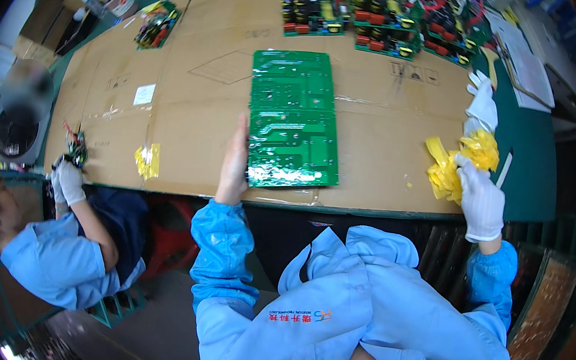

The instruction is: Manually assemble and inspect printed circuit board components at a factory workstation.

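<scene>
My left hand (233, 166), bare, grips the left edge of a green circuit board (294, 130), its fingers hidden underneath. The board is tilted up at the table's near edge, solder side showing, and looks like two joined panels. In a white glove, my right hand (481, 204) is at a crumpled heap of yellow tape (481, 150) on the right, fingertips closed on its near side. Just beyond the heap lies a loose white glove (483, 105).
Brown cardboard (204, 98) covers the green table. Stacked populated circuit boards (387, 19) stand at the back, and papers on a clipboard (528, 69) lie back right. More yellow tape (148, 161) sticks near the front. At left, a co-worker (75, 247) handles a small wired part (76, 147).
</scene>
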The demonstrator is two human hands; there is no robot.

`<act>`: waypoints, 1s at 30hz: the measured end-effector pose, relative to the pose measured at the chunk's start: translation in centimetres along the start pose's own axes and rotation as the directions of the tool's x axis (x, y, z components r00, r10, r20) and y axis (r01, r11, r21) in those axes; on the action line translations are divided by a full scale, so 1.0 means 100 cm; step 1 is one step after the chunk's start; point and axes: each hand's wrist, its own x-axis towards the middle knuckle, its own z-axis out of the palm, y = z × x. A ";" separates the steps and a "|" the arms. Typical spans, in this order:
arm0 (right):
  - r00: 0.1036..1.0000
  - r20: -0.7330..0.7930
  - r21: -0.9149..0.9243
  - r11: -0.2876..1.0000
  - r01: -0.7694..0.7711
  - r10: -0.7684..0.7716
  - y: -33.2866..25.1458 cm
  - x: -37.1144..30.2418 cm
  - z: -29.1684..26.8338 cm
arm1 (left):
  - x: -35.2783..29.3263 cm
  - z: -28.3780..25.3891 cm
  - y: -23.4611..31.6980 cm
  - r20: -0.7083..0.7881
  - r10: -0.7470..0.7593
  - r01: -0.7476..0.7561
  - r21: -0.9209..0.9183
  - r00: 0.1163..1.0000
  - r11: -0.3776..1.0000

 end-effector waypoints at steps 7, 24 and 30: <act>0.991 -0.135 0.410 0.911 0.036 0.022 0.011 -0.019 0.007 | -0.015 0.033 0.068 0.079 -0.033 -0.028 0.664 0.996 0.747; 0.718 -0.472 0.335 0.649 0.683 -0.512 -0.101 0.091 -0.057 | -0.073 0.091 0.093 0.686 0.044 -0.671 0.721 0.726 -0.171; 0.428 -0.501 0.135 0.421 0.897 -0.752 -0.144 0.133 -0.031 | -0.080 0.082 0.103 0.780 0.019 -0.736 0.599 0.626 -0.315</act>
